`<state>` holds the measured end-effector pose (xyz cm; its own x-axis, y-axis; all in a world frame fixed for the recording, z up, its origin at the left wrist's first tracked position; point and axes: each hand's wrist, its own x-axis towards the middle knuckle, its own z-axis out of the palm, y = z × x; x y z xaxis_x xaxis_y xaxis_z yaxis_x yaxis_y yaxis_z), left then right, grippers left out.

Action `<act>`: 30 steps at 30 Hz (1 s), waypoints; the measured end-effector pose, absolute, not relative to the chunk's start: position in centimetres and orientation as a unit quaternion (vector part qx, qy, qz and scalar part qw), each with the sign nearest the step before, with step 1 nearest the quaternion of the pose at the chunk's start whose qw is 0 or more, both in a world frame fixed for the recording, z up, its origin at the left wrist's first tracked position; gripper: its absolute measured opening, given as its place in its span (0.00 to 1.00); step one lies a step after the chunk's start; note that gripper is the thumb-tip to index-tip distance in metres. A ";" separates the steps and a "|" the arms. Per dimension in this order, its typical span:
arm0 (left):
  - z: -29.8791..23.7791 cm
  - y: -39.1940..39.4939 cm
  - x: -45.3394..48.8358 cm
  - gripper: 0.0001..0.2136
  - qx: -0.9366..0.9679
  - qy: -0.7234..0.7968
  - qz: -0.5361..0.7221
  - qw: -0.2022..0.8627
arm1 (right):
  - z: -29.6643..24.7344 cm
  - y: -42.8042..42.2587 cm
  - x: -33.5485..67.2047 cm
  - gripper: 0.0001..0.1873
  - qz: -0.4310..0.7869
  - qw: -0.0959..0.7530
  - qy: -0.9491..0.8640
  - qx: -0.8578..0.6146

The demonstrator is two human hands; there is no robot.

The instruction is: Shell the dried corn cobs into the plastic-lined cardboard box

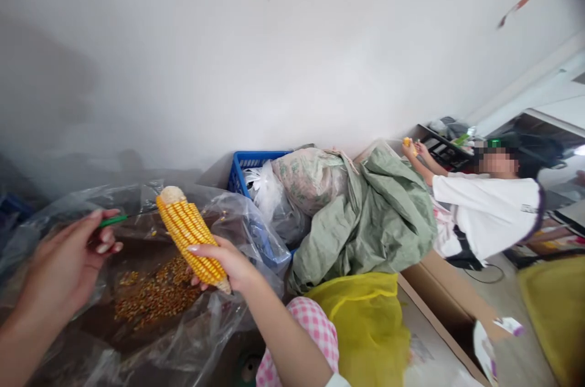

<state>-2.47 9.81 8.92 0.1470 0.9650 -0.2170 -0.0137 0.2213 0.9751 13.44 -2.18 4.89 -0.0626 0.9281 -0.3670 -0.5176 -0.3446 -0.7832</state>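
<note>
Our right grip (223, 265) wrapped a dried corn cob (185, 234) above loose kernels (155, 295) in a plastic bag (86, 204); our left grip (68, 259) pinched a thin green stick (113, 221).

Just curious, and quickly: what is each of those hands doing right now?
Left hand: closed, holding a thin green stick.
Right hand: closed, gripping a dried corn cob.

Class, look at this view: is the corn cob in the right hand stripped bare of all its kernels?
No, the corn cob in the right hand carries rows of yellow kernels along most of its length.
</note>
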 end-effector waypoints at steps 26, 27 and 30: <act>3.7 3.6 -0.7 0.23 0.897 0.427 0.076 0.082 | 6.6 -4.3 13.6 0.20 0.694 0.441 -0.217 -0.526; 3.6 3.6 -0.7 0.23 0.904 0.419 0.065 0.060 | 6.3 -4.3 13.4 0.18 0.683 0.438 -0.228 -0.539; 3.2 3.6 -0.7 0.25 0.912 0.408 0.041 0.026 | 5.0 -4.3 13.2 0.15 0.588 0.401 -0.292 -0.638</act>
